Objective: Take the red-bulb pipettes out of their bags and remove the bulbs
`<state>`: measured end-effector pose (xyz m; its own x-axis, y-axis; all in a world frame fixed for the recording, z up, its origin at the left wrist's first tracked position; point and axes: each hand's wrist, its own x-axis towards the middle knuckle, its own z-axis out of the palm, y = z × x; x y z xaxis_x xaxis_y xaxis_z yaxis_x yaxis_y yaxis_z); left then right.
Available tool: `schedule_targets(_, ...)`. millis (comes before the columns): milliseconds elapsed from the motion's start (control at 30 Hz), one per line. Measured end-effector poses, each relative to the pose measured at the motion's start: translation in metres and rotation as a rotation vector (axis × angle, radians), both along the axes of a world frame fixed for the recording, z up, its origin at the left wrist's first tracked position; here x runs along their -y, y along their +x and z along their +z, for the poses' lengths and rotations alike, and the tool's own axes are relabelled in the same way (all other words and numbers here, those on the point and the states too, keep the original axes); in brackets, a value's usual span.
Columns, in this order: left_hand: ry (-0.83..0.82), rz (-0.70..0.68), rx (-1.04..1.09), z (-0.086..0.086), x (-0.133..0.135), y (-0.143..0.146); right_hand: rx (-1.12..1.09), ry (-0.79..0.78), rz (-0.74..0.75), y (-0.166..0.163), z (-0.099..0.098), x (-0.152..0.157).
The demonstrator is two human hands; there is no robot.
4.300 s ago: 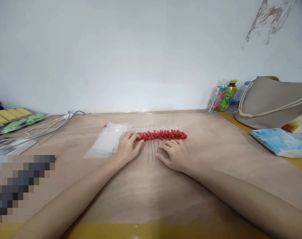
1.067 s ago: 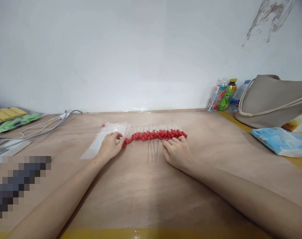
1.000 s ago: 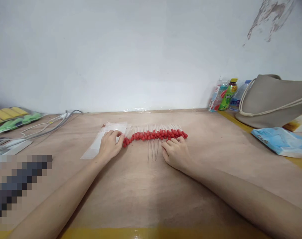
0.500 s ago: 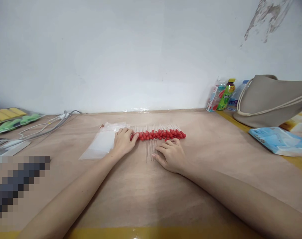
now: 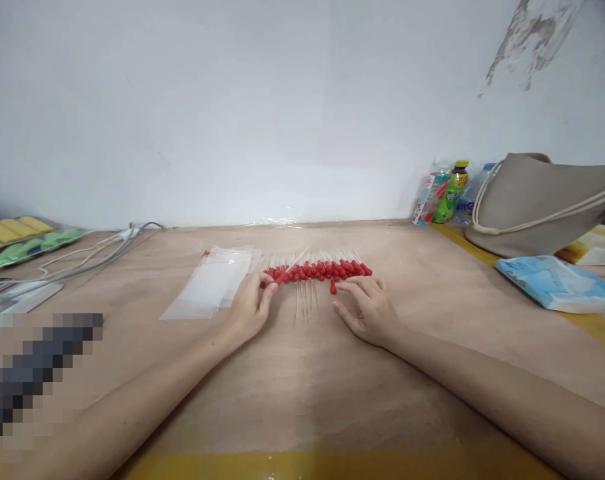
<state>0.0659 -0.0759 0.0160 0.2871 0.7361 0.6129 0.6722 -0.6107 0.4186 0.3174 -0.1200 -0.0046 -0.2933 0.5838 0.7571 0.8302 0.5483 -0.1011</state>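
A row of droppers (image 5: pixel 327 269) with red rubber bulbs and thin clear tubes lies across the middle of the table, most tubes pointing toward the wall. Several bare-looking clear tubes (image 5: pixel 306 303) point toward me below the row. Between thumb and fingers, my left hand (image 5: pixel 252 301) pinches one dropper (image 5: pixel 282 277) by its red bulb, its tube slanting up to the right over the row. My right hand (image 5: pixel 370 308) is open, fingers apart, close beside a single red bulb (image 5: pixel 333 287) just below the row. Clear plastic bags (image 5: pixel 197 288) lie left of my left hand.
Drink bottles (image 5: pixel 451 193) and a grey drawstring bag (image 5: pixel 542 200) stand at the back right, with a blue-white packet (image 5: pixel 557 283) in front. Cables (image 5: pixel 107 250), yellow and green packs (image 5: pixel 27 243) and a pixelated dark object (image 5: pixel 42 373) lie at the left.
My left hand has drawn slightly toward me and lifted a dropper at the row's left end. My right hand has moved right, off the loose tubes, uncovering the single red bulb.
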Motion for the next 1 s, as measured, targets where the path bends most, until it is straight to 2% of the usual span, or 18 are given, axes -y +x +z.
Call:
schedule_targets(100, 0.03, -0.141, -0.091, -0.008, 0.012, 0.005, -0.037, 0.065, 0.025, 0.001, 0.002, 0.002)
schedule_targets(233, 0.086, -0.235, -0.193, -0.011, 0.018, 0.011, 0.053, 0.047, 0.085, -0.006, 0.004, -0.001)
schedule_targets(533, 0.131, -0.242, -0.233, -0.007, 0.02, 0.013, 0.119, 0.049, 0.14, -0.017, 0.0, -0.009)
schedule_targets(767, 0.215, -0.303, -0.311, -0.006, 0.017, 0.024, 0.128, 0.027, 0.19, -0.022, 0.003, -0.005)
schedule_targets(1000, 0.16, -0.348, -0.435, 0.0, 0.024, 0.023, 0.131, 0.029, 0.264, -0.019, 0.001, -0.002)
